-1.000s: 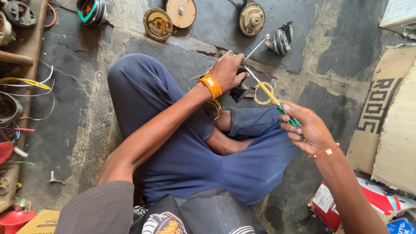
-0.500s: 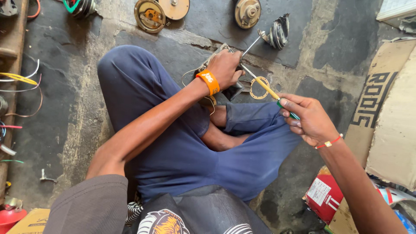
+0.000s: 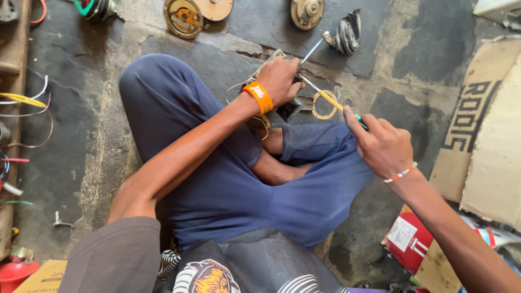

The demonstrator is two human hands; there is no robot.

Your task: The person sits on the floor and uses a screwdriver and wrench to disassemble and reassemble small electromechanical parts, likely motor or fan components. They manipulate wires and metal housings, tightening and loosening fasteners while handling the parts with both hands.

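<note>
person seated cross-legged on the floor [image 3: 81, 135]. left hand [image 3: 279, 80], orange wristband [image 3: 259, 97], fingers clenched on a small metal part, mostly hidden, past the knee. right hand [image 3: 382, 146] grasping a screwdriver [image 3: 331, 101], tip at that part. ring gasket [image 3: 324, 106] just beside.

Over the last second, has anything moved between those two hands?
Barely. The right hand keeps its grip on the yellow-shafted screwdriver, its tip at the part under the left hand. The left hand stays clamped there. The ring gasket lies where it was.
</note>
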